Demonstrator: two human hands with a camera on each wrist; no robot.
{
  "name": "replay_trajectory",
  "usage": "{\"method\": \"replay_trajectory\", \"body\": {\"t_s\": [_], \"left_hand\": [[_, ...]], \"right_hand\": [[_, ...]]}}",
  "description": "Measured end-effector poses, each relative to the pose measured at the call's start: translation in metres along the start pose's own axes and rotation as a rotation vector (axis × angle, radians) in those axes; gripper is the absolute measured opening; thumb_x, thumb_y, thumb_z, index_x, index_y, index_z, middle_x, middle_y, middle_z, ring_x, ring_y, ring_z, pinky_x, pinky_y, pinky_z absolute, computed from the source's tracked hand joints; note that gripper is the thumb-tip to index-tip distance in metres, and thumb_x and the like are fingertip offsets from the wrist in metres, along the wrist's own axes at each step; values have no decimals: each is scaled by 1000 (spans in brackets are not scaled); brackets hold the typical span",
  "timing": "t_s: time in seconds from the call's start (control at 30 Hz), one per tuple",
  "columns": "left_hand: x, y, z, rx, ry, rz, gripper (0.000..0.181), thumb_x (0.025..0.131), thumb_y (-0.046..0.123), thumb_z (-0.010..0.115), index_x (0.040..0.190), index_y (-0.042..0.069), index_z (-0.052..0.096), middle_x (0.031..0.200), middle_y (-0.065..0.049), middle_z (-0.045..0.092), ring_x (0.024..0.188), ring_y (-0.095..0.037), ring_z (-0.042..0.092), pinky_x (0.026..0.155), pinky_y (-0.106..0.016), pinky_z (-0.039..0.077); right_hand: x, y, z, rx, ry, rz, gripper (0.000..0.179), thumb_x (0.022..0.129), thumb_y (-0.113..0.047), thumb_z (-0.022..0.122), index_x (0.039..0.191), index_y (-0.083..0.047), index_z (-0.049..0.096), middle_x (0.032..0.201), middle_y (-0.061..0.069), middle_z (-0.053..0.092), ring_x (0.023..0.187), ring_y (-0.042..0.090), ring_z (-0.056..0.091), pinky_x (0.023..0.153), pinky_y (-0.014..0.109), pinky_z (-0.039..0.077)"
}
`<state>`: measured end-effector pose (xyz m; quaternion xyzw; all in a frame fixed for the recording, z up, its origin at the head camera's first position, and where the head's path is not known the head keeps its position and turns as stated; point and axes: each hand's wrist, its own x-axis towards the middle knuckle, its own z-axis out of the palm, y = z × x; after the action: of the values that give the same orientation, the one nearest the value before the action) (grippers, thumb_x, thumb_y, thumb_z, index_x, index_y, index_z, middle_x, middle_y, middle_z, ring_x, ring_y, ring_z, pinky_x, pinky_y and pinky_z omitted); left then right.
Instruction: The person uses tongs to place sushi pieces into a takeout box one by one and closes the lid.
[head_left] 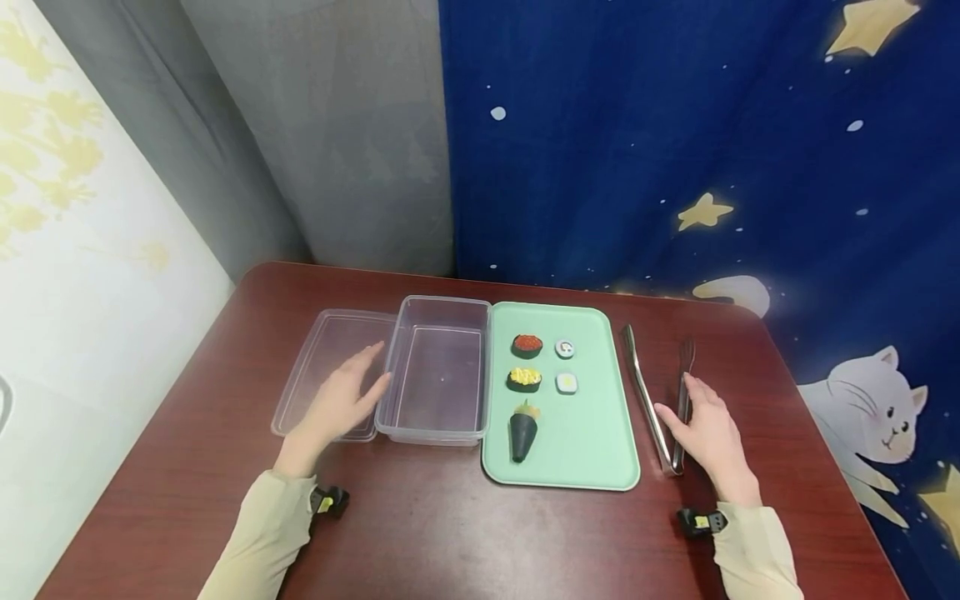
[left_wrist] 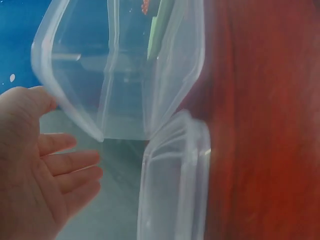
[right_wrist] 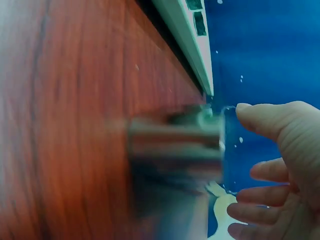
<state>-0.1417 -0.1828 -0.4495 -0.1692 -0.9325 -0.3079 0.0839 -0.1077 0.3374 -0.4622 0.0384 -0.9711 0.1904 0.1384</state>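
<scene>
My left hand (head_left: 345,396), fingers extended and thumb apart, hovers over the clear plastic lid (head_left: 307,387) at the left side of a clear plastic container (head_left: 446,437). In the left wrist view its thumb overlaps the container's rim (left_wrist: 65,107). My right hand (head_left: 708,425) is spread above one arm of the metal tongs (head_left: 647,398), holding nothing. The bend of the tongs (right_wrist: 175,145) looks blurred in the right wrist view. Between the hands, the green tray (head_left: 592,446) carries a red-topped sushi (head_left: 527,345), a yellow-topped sushi (head_left: 524,380), a hand roll (head_left: 522,433) and two small sushi rolls (head_left: 566,382).
Everything lies on a dark red-brown table (head_left: 450,533). The container stands against the tray's left edge and overlaps the lid's right side. A grey and blue curtain (head_left: 570,167) hangs behind the table, and a white wall (head_left: 112,333) is at the left.
</scene>
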Motion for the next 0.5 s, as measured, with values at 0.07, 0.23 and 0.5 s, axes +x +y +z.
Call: {"method": "replay_trajectory", "body": {"t_s": [0.07, 0.23, 0.5], "left_hand": [[-1, -1, 3, -25, 36, 17, 52, 94, 21, 55, 135, -7, 42, 133, -28, 47, 121, -42, 45, 101, -54, 36], [0, -3, 11, -113, 153, 69, 47, 87, 11, 63, 127, -10, 50, 125, -28, 54, 112, -42, 54, 94, -51, 45], [-1, 2, 17, -457, 110, -111, 41, 88, -4, 59, 126, -14, 48, 124, -33, 52, 106, -43, 58, 86, -34, 50]], "right_hand": [[1, -2, 3, 2, -23, 23, 73, 82, -27, 70, 131, 16, 39, 128, 40, 41, 113, 55, 40, 88, 65, 38], [2, -7, 8, 2, -68, 77, 80, 81, -28, 72, 133, 18, 34, 130, 42, 37, 116, 56, 37, 88, 66, 38], [3, -15, 14, -12, -90, 188, 88, 77, -27, 75, 134, 21, 29, 129, 43, 35, 116, 55, 38, 85, 66, 40]]}}
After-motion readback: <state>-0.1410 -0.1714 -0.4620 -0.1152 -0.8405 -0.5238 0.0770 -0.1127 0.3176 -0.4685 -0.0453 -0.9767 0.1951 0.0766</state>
